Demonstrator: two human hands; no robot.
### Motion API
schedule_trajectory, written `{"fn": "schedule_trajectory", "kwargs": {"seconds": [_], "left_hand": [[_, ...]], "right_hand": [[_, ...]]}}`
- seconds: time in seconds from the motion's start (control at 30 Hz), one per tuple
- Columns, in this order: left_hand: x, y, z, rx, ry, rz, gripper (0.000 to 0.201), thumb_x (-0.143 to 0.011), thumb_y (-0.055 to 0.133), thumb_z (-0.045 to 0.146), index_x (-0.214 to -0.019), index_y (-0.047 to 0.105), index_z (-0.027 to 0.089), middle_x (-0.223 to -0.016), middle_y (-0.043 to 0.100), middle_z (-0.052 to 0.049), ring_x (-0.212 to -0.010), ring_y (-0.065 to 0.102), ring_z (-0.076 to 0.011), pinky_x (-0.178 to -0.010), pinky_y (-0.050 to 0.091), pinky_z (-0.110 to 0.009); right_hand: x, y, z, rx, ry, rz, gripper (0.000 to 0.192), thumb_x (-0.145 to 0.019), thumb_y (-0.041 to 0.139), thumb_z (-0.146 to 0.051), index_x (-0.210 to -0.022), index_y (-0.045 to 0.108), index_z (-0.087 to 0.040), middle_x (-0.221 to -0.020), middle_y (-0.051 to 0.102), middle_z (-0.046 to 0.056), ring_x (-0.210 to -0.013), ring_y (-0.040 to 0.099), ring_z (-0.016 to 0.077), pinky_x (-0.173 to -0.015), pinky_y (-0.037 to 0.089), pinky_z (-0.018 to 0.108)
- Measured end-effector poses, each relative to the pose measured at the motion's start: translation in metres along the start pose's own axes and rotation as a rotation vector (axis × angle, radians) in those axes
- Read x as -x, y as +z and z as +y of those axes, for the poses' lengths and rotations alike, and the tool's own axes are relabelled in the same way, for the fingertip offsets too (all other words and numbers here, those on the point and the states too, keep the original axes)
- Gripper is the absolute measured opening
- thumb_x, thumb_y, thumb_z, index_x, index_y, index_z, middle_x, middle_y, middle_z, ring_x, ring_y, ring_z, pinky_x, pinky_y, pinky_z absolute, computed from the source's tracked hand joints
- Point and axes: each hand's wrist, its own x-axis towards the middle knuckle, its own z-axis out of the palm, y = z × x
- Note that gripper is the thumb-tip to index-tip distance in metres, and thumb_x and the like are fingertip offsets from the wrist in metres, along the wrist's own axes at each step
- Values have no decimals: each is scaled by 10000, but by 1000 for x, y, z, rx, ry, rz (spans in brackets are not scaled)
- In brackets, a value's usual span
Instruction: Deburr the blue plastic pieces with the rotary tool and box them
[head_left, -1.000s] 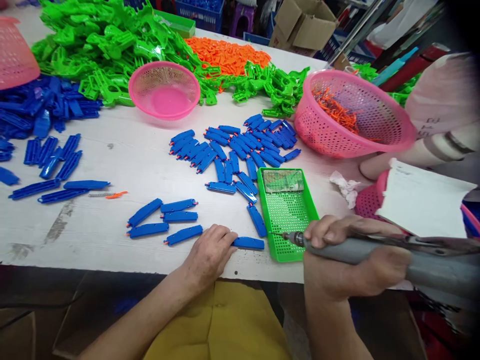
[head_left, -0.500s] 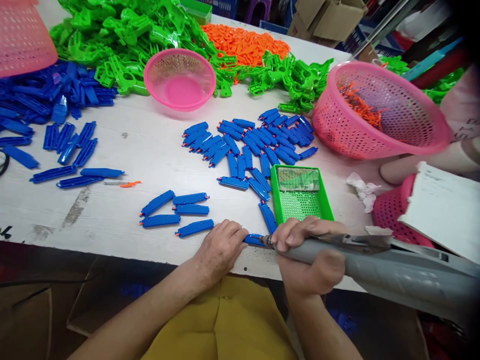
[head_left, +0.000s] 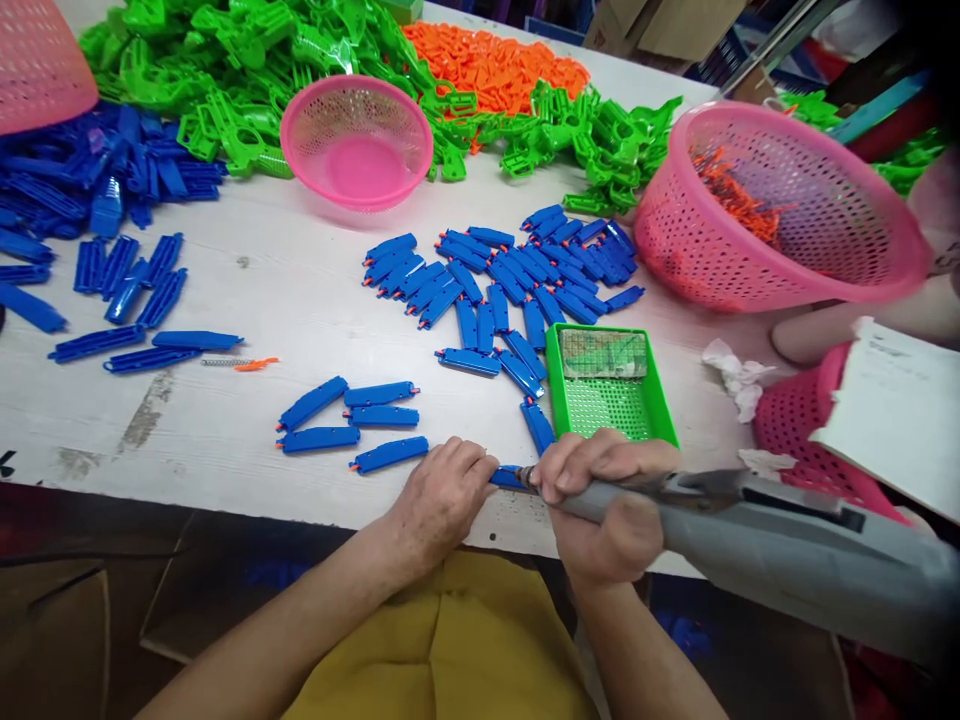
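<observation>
Near the front edge of the table, my left hand (head_left: 444, 492) presses a blue plastic part (head_left: 507, 477) down on the surface, fingers closed on its left end. My right hand (head_left: 606, 505) wraps round a grey electric screwdriver (head_left: 787, 535), held almost level. Its metal tip meets the right end of the blue part; the exact contact point is too small to make out. Just left of my left hand lie several blue parts with orange tips (head_left: 390, 454). A green tray (head_left: 666, 405) with a small banded block in it stands beyond my right hand.
More blue parts (head_left: 517, 275) spread across the middle. Pink baskets (head_left: 757, 245) stand at right and back. Green plastic pieces (head_left: 240, 60) and orange pieces (head_left: 495, 70) are heaped behind. A spring with an orange piece (head_left: 256, 364) lies at left; another person's arm (head_left: 832, 325) is at right.
The view has shifted slightly. My left hand keeps its hold on the blue part, and the screwdriver tip is still at its right end, the tool's rear a little lower.
</observation>
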Motion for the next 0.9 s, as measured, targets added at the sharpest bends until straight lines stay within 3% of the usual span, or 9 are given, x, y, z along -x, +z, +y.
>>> {"fn": "schedule_trajectory", "kwargs": {"seconds": [0.2,0.33,0.47,0.57,0.63,0.73,0.9], "left_hand": [[-2,-2,1,-27,12,-9,63,-1027,525,189,-1050,584,182,-954,615,-48,-870,539,-226,-732,465,-359],[-7,-9,2,-154,47,-88,42,-1009,546,167,-996,585,180,-921,605,-54,-858,533,-239,-711,465,-374],[-7,-43,-13,-391,61,-142,85,-948,589,103,-974,627,175,-972,659,-78,-906,572,-267,-721,454,-406],[-4,-75,-28,-526,17,-114,140,-922,579,98,-1000,668,174,-1162,691,-120,-1088,591,-324,-789,461,-445],[-6,-85,-32,-561,-6,-96,179,-919,572,122,-1053,682,165,-1279,675,-141,-1196,570,-354,-855,466,-478],[-21,-74,-22,-520,13,-76,288,-936,563,160,-1207,660,143,-1389,640,-145,-1290,534,-359,-945,457,-500],[-68,-21,6,-427,211,-191,457,-931,508,47,-1368,578,159,-1466,604,-89,-1335,514,-312,-976,451,-440]], "right_hand": [[4,5,6,4,-28,6,129,-904,658,-343,-898,591,-234,-649,578,-65,-451,519,100,-443,497,268],[-2,-1,1,-42,3,53,162,-905,644,-396,-906,620,-236,-631,558,-69,-446,511,97,-435,476,257],[-11,-27,-21,-14,-48,104,253,-900,620,-477,-919,659,-227,-617,555,-53,-428,518,117,-411,448,279],[-15,-53,-36,48,-120,170,322,-906,576,-522,-919,661,-211,-604,545,-49,-407,502,124,-373,406,282],[-17,-67,-40,87,-141,233,322,-894,572,-528,-902,649,-216,-592,530,-57,-393,479,121,-354,383,279],[-21,-78,-35,151,-149,357,338,-866,579,-558,-830,608,-223,-558,499,-73,-373,451,110,-352,366,266],[-31,-77,-18,196,-131,451,319,-837,622,-523,-788,567,-213,-528,493,-88,-373,450,104,-385,400,263]]}}
